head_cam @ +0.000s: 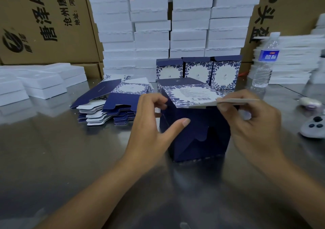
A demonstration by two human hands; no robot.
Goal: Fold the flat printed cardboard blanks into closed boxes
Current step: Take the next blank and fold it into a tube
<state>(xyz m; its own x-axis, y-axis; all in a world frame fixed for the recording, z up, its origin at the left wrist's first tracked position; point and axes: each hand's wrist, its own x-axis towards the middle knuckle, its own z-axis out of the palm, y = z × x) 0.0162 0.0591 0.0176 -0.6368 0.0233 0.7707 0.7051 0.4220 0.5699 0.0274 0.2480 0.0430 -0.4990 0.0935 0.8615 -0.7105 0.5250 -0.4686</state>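
A dark blue half-formed box [197, 133] lies on its side on the steel table, its interlocked bottom flaps facing me. My right hand [246, 121] pinches the edge of its floral printed panel with the barcode [191, 95] at the upper right. My left hand [153, 125] is at the box's left side, fingers curled near the top left corner and thumb stretched across the blue face. A fanned pile of flat printed blanks [112, 104] lies to the left. Three folded boxes [198, 70] stand in a row behind.
Tall stacks of white foam trays [172, 26] rise at the back between brown cartons [44, 21]. More foam pieces [40, 81] lie at the left and right. A water bottle [265, 61] and a white controller [314, 126] sit at the right.
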